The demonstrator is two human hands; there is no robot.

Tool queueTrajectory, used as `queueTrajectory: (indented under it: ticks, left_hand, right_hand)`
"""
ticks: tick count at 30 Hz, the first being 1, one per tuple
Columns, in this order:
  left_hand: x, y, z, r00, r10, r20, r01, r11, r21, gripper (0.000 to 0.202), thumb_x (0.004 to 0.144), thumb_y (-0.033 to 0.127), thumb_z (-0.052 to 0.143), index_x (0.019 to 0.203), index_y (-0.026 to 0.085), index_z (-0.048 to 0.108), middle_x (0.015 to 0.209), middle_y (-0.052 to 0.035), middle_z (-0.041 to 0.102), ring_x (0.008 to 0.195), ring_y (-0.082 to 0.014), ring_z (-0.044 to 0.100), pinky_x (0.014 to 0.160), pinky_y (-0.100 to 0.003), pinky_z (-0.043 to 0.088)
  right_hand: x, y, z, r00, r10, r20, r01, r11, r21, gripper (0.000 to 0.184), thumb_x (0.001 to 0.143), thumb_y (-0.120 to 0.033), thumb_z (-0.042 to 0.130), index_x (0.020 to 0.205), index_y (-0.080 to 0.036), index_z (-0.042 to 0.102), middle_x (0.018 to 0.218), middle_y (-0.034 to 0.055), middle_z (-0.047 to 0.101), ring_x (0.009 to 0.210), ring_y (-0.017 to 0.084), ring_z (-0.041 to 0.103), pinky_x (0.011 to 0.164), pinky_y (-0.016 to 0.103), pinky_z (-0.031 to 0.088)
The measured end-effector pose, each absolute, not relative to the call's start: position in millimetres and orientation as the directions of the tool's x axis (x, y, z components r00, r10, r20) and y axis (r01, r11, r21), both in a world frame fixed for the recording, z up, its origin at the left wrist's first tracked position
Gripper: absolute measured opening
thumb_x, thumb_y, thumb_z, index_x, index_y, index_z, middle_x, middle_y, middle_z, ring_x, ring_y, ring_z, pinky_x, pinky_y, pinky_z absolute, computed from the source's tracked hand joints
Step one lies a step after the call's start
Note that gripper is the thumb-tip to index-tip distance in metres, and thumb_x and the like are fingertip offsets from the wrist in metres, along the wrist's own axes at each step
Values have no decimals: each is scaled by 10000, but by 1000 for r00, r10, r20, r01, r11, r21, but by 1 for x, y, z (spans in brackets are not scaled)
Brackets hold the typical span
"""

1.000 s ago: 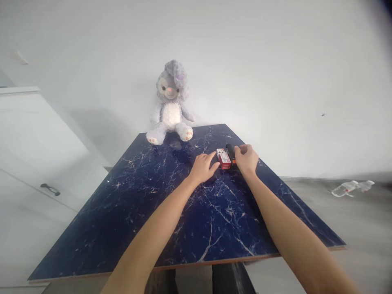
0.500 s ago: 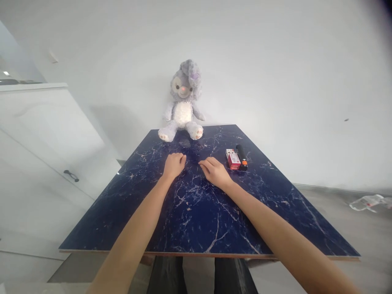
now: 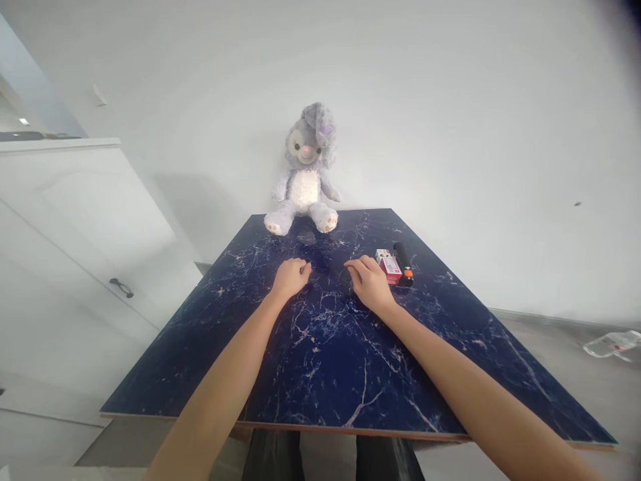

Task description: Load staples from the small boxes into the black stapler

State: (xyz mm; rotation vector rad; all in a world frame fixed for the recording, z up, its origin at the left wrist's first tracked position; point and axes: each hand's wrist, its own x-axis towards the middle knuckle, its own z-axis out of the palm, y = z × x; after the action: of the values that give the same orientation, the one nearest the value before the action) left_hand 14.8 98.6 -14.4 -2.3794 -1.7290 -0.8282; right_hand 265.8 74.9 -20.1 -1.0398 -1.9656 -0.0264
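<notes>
Both my hands rest on a dark blue marble-patterned table [image 3: 320, 361]. My left hand [image 3: 291, 276] lies near the table's middle with its fingers curled under, and nothing shows in it. My right hand [image 3: 369, 281] lies a short way to its right, fingers loosely bent and empty. Just right of my right hand lie a small red and white box [image 3: 389, 264] and a black stick-shaped object with an orange part [image 3: 403, 263], side by side. Neither hand touches them.
A grey and white plush bunny [image 3: 305, 175] sits at the table's far edge against a white wall. A white cabinet with a dark handle [image 3: 121, 287] stands at the left. A crumpled clear plastic bottle [image 3: 613, 343] lies on the floor at the right.
Both hands have drawn back from the box and the black object toward the table's middle and let them lie. My view has shifted a little, so the table sits further right.
</notes>
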Motion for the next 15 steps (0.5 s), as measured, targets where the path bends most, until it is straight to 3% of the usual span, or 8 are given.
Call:
queueTrajectory:
  ticks: [5,11,15]
  left_hand:
    - [14,99,-15,220,853,473,897,-367,245,433,959,340,458,548,208,442,611,-29,552,610,-172,503,664,-315,332]
    - [14,99,-15,233,852,468,889,-382,253,434,961,353,465,553,207,462,604,-25,552,598,-169,500,663,-308,337]
    - [14,99,-17,238,855,460,886,-385,257,434,965,357,467,558,205,488,602,-21,554,590,-164,500,677,-303,355]
  right_hand:
    - [267,79,-26,-242,669,703,637,656,-404,276,1014,-231,402,1073,-221,672,957,80,610,884,218,599,822,343,492]
    - [269,83,-29,-247,667,703,643,656,-396,251,996,-215,435,1033,-236,682,930,75,615,948,241,602,879,361,484]
    - [270,81,-28,-243,696,676,631,642,-434,249,999,-219,431,1050,-231,674,953,68,613,895,216,618,836,334,491]
